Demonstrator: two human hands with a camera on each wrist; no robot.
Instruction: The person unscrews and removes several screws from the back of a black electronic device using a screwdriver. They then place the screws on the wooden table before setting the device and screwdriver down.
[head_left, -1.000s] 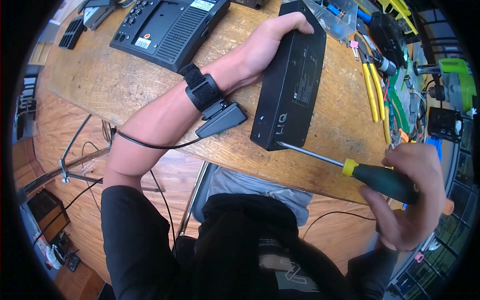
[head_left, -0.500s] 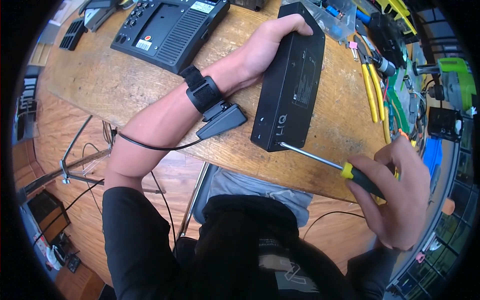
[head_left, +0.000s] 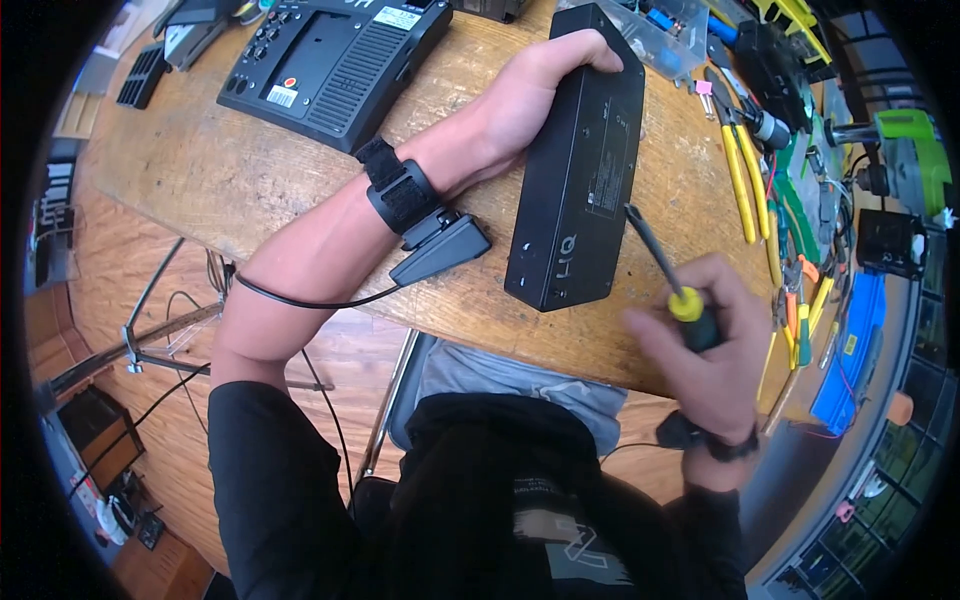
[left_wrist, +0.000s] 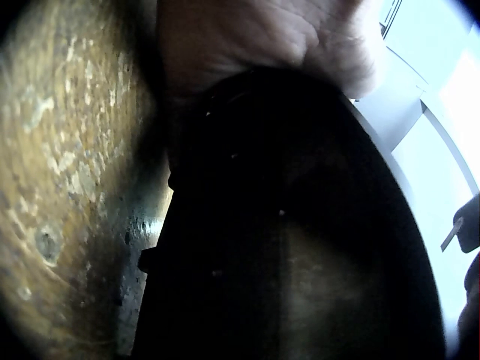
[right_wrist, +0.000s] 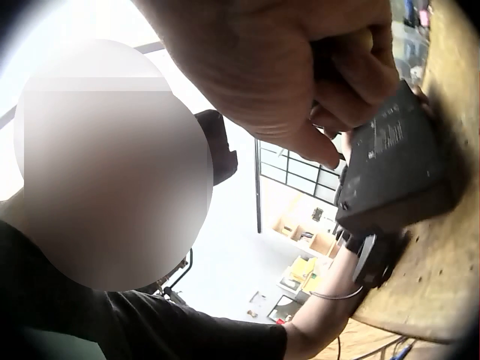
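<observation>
A long black box (head_left: pixel 585 170) with "HQ" lettering stands on the wooden bench in the head view, a label on its face. My left hand (head_left: pixel 530 95) grips its upper end, thumb over the top edge. To its right, my right hand (head_left: pixel 710 350) holds a screwdriver (head_left: pixel 688 304) by its green and yellow handle; the tip points up beside the box's right edge. In the left wrist view the dark box (left_wrist: pixel 300 225) fills the middle, with the palm (left_wrist: pixel 247 37) behind it. The right wrist view shows curled fingers (right_wrist: pixel 345 90) near the box (right_wrist: pixel 397 165).
A black device with vents (head_left: pixel 340 70) lies at the bench's upper left. Along the right are yellow-handled pliers (head_left: pixel 742 180), a clear parts bin (head_left: pixel 665 45), a green power tool (head_left: pixel 915 155) and a blue tray (head_left: pixel 848 350). The bench's front edge (head_left: pixel 560 368) runs below the box.
The screwdriver tip has left the box's lower corner and swung up and right, now apart from it. My right hand has moved left and up with it. My left hand keeps its grip, nearly unmoved.
</observation>
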